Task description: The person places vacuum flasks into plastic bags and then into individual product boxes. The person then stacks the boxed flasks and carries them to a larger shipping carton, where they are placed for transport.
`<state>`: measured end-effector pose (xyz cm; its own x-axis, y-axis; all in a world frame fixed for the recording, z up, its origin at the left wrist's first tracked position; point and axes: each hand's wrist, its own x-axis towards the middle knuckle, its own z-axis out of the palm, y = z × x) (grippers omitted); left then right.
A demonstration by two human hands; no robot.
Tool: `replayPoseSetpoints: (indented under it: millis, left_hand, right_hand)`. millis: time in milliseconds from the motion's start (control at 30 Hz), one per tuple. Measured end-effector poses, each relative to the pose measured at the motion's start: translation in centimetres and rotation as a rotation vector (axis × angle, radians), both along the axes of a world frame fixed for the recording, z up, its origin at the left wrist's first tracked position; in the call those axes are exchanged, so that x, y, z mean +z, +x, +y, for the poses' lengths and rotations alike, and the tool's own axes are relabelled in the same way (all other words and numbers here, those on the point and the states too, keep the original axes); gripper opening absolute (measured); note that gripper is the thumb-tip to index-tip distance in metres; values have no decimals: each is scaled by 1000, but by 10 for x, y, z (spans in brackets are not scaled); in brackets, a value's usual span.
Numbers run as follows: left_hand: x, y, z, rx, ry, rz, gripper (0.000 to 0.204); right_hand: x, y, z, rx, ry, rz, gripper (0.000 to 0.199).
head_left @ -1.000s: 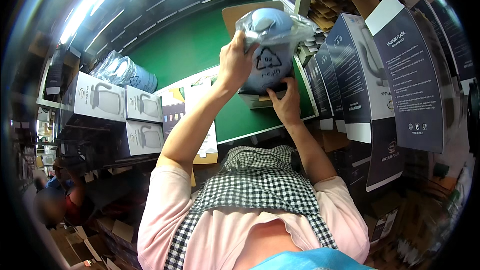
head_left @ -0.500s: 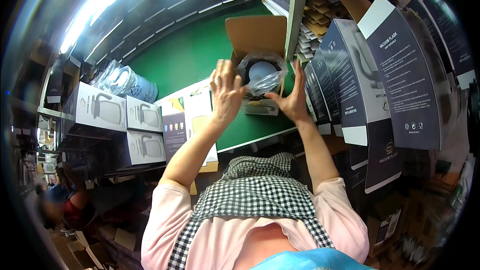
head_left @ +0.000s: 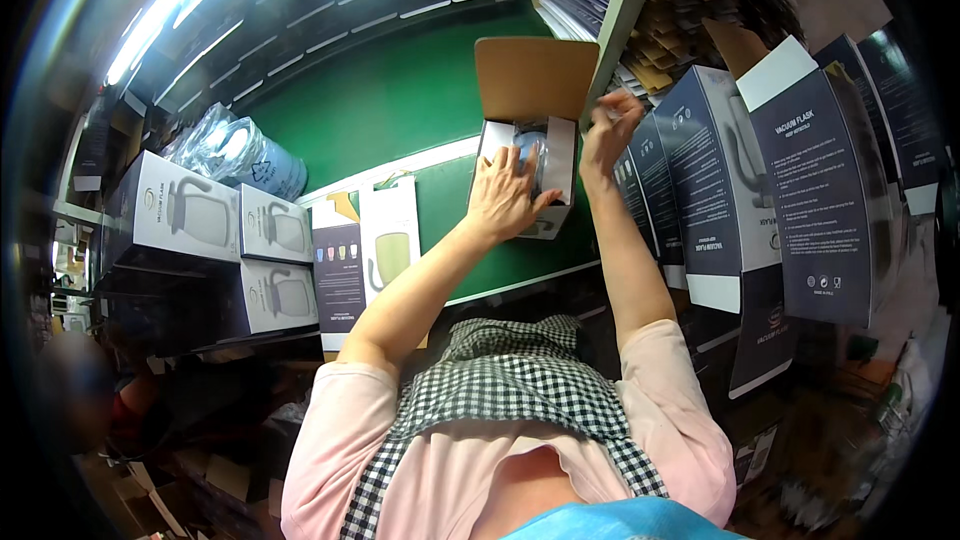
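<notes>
A carton [head_left: 537, 78] stands on the green table with its brown-lined lid flap raised at the back. Inside it sits a light-blue flask [head_left: 527, 141] in clear plastic wrap, mostly covered by my hand. My left hand [head_left: 500, 195] lies over the carton's opening, fingers stretched down onto the wrapped flask, thumb out toward the right wall. Just right of the carton, my right hand [head_left: 610, 135] is raised with its fingers curled in. Whether a small thing is pinched in those fingers cannot be made out.
Several closed flask boxes [head_left: 195, 210] are stacked on the left, beside plastic-wrapped blue flasks [head_left: 265, 165]. Flattened cartons [head_left: 392, 240] lie on the near table edge. Tall dark cartons [head_left: 815, 190] crowd the right, next to a shelf post [head_left: 625, 15]. Dark boxes [head_left: 320, 15] line the back.
The wrapped flask has sunk lower into the carton. My left hand has moved from beside it to on top of it. My right hand has lifted off, its spread fingers now curled.
</notes>
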<state>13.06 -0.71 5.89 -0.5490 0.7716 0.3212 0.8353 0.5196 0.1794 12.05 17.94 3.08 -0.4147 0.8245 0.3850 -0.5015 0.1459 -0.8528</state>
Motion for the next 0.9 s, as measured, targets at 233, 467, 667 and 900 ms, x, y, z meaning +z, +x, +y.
replayPoseSetpoints:
  millis: [233, 467, 667, 900]
  left_hand:
    - [0, -18, 1, 36, 339, -327, 69]
    - [-21, -17, -31, -128, 494, -732, 62]
    - [-5, -6, -65, -218, 1068, -1755, 75]
    - [10, -9, -72, -5, 403, -834, 69]
  right_hand:
    - [44, 48, 4, 267, 341, -235, 48]
    - [24, 92, 23, 705, 622, -620, 62]
    - [12, 108, 13, 624, 632, -645, 104]
    - [4, 109, -5, 318, 1061, -659, 87]
